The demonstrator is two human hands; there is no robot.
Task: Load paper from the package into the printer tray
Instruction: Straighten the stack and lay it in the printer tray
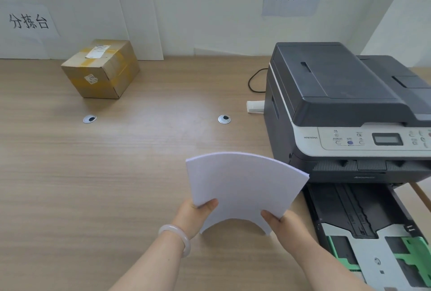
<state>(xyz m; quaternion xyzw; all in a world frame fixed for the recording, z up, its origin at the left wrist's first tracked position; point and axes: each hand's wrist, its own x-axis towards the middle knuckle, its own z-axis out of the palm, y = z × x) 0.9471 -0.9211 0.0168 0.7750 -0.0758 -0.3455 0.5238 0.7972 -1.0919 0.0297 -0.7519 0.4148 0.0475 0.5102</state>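
I hold a stack of white paper [242, 188] above the wooden table, bowed upward in the middle. My left hand [196, 217] grips its near left corner, thumb on top. My right hand [283, 224] grips the near right corner the same way. The stack hangs just left of the printer tray [363, 234], which is pulled out of the dark grey printer [345, 108] and shows green guides with no paper in it. A taped cardboard package [101, 70] stands closed at the far left of the table.
Two round cable grommets [89, 119] [224, 119] sit in the wooden table [93, 185]. A black cable [253, 80] and a white plug block [255, 106] lie behind the printer's left side. White boards lean on the back wall.
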